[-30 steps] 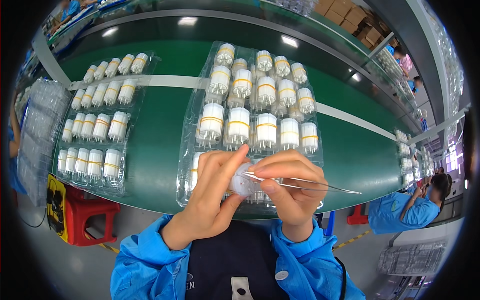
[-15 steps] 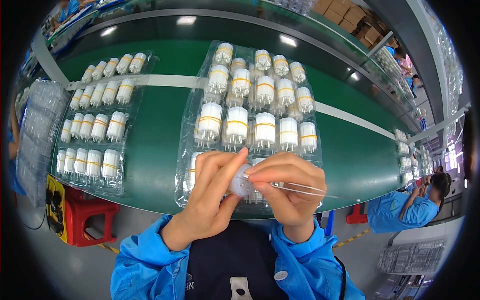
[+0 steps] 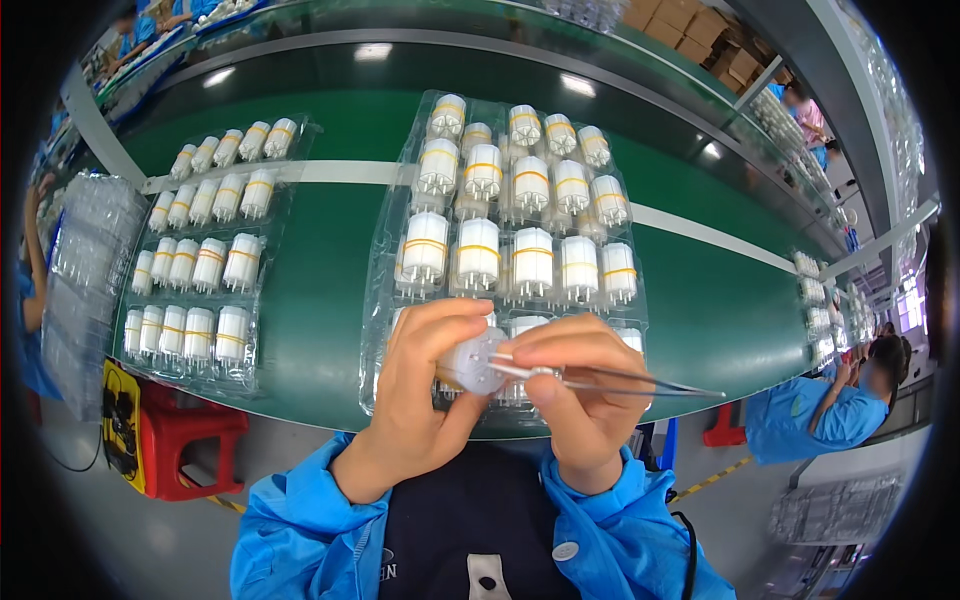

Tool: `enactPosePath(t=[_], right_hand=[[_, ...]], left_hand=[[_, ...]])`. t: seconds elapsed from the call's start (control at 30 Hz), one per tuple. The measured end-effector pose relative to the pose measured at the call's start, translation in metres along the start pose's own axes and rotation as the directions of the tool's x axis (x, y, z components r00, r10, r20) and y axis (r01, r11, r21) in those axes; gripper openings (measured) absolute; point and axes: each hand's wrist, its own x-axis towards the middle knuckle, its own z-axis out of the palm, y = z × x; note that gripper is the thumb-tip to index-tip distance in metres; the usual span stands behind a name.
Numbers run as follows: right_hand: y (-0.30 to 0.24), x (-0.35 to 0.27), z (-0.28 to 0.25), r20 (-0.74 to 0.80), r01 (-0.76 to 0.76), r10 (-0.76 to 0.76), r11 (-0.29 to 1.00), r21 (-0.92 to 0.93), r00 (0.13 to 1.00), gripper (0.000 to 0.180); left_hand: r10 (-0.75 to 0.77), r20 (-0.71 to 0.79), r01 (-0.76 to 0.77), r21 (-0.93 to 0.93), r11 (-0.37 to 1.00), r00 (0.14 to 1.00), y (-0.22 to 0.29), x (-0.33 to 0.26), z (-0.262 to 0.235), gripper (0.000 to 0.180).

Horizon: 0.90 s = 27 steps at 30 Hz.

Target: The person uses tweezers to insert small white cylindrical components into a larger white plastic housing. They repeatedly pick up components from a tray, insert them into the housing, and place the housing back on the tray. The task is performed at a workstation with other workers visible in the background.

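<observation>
While pinching white cylinder [image 3: 466, 366] in left hand [image 3: 412, 392], metal tweezers [image 3: 698, 391] in right hand [image 3: 585, 422], best brace cylinder firmly, work gently at end face [image 3: 484, 358].

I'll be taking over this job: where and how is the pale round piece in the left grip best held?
Probably by its rounded sides, coming from the left: the pale round piece has its flat end facing right, toward the tweezers. Holding as the left grip does, fingers on the far side and thumb nearer, leaves that end clear.
</observation>
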Motion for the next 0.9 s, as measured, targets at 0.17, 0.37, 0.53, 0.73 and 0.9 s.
enactPosePath(t=[0.17,0.37,0.53,0.73,0.9], right_hand=[[0.0006,-0.0022,0.0005,-0.015,0.042,-0.043,0.998,-0.053,0.999,0.014],[0.0017,0.0002,0.0028,-0.001,0.066,-0.066,0.993,-0.1,0.998,0.013],[0.0035,0.0017,0.0046,0.007,0.064,-0.064,0.994,-0.084,0.998,0.012],[0.0054,0.0043,0.0019,0.044,0.089,-0.086,0.994,-0.069,0.995,0.01],[0.0074,0.0052,-0.0003,0.054,0.058,-0.056,0.997,-0.041,0.997,0.009]], left_hand=[[0.007,0.052,-0.016,0.167,0.986,0.999,0.0075,0.0053,-0.0042,0.063],[0.056,0.013,-0.058,0.238,0.969,0.998,0.0037,0.0031,-0.002,0.064],[0.076,0.029,-0.081,0.276,0.958,0.997,0.0015,0.003,-0.0034,0.061],[0.084,0.046,-0.095,0.307,0.947,0.995,0.0015,0.0042,-0.0046,0.056],[0.066,0.018,-0.069,0.28,0.958,0.998,0.0023,0.0039,-0.002,0.064]])
